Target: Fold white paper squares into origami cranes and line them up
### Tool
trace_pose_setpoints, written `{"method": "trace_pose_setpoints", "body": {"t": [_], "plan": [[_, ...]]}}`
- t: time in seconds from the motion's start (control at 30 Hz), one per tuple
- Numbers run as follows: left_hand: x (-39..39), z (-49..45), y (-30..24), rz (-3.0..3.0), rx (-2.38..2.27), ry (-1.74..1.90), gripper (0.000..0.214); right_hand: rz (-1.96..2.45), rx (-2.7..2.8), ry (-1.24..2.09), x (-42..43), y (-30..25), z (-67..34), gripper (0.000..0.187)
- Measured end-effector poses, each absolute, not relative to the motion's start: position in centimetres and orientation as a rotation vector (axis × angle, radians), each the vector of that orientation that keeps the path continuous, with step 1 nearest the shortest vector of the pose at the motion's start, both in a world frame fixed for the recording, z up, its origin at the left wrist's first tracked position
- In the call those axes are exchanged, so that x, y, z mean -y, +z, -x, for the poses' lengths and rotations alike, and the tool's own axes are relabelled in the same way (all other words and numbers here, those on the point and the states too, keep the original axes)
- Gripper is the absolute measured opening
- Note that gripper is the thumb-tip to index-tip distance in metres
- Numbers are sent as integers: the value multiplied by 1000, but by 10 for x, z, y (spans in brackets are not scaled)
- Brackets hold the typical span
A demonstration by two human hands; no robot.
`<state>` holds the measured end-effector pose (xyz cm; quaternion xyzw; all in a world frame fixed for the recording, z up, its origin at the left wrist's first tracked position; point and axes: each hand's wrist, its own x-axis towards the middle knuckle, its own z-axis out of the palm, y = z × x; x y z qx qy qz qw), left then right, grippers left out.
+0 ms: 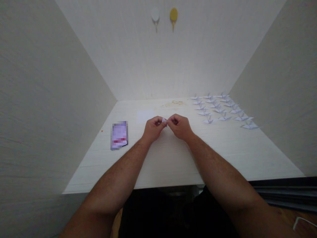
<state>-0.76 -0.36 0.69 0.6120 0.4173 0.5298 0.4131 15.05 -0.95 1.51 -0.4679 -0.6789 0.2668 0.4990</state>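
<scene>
Both hands meet low over the middle of the surface (168, 158). The left hand (153, 129) and the right hand (180, 127) are each closed, fingertips pinching a small folded paper (164, 121) from opposite sides. The paper sits between them, mostly hidden, with only a pale corner showing. Just behind the left hand a flat white sheet (146, 116) lies on the surface. Further left lies a purple-and-white pack (119, 135), its print blurred. To the right, in rows toward the back corner, stand many folded cranes (223, 109). A faint yellowish stain (173, 103) marks the surface near the back wall. High on that wall hang a white hook (155, 16) and a yellow hook (173, 16), side by side
</scene>
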Motion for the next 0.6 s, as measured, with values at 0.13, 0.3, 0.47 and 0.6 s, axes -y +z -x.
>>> {"method": "trace_pose_setpoints", "body": {"t": [0.13,0.3,0.47,0.6], "plan": [[5,8,9,-1535,-1066,1339,22,1138,1654,643,10,17,-151,15],[2,10,7,-1546,-1086,1330,20,1156,1682,630,9,16,-152,14],[0,11,5,-1582,-1109,1314,20,1147,1717,611,7,13,-153,14],[1,11,6,-1583,-1102,1309,21,1152,1707,620,7,13,-153,15]]}}
